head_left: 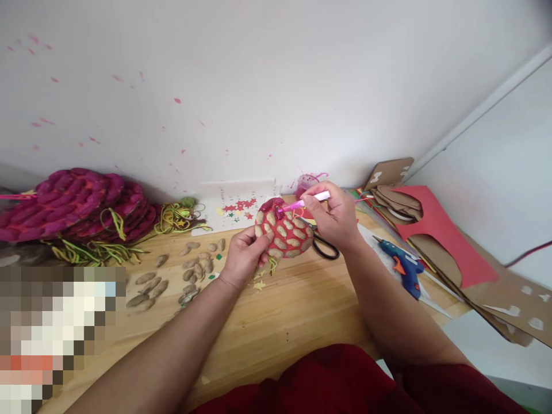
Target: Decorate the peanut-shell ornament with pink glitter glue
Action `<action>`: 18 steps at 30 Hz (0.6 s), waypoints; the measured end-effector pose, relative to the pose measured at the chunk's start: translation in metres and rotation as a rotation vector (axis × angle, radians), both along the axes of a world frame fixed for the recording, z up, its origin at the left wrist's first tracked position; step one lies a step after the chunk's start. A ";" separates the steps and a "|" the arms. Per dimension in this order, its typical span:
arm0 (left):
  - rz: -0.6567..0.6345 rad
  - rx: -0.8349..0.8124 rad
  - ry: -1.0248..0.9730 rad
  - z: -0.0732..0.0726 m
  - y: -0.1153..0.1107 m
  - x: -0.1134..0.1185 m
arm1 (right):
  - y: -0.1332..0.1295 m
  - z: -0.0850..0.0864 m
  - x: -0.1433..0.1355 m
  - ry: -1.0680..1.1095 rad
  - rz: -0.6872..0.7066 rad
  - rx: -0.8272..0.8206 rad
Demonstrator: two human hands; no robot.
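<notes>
Brushing, head view: left hand (246,253) pinches peanut-studded disc (290,234) between fingers at its eight o'clock, mid-view above counter (302,310); right hand's (334,215) fingers grip brush (297,204), tip near disc's twelve. Loose peanuts (159,287) eight o'clock.

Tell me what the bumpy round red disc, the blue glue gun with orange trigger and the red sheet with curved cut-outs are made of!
Bumpy disc: peanuts in rough, dull tan shells, on a matte red backing, perhaps card. Blue glue gun: likely hard plastic, by its smooth moulded body. Red sheet: probably matte paper or card, being flat and crisp-edged.
</notes>
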State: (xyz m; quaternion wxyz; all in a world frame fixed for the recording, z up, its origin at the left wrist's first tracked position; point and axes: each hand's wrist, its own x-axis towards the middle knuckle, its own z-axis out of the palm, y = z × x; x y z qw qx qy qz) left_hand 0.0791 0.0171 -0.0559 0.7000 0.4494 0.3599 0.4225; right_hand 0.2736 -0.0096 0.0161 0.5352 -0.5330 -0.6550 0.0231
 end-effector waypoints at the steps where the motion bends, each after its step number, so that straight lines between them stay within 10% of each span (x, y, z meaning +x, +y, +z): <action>1: -0.001 0.001 0.001 0.000 0.000 0.000 | 0.000 -0.001 0.000 -0.008 -0.013 0.009; 18: -0.026 0.039 0.017 -0.004 0.000 -0.001 | 0.000 0.000 -0.001 0.051 -0.008 0.021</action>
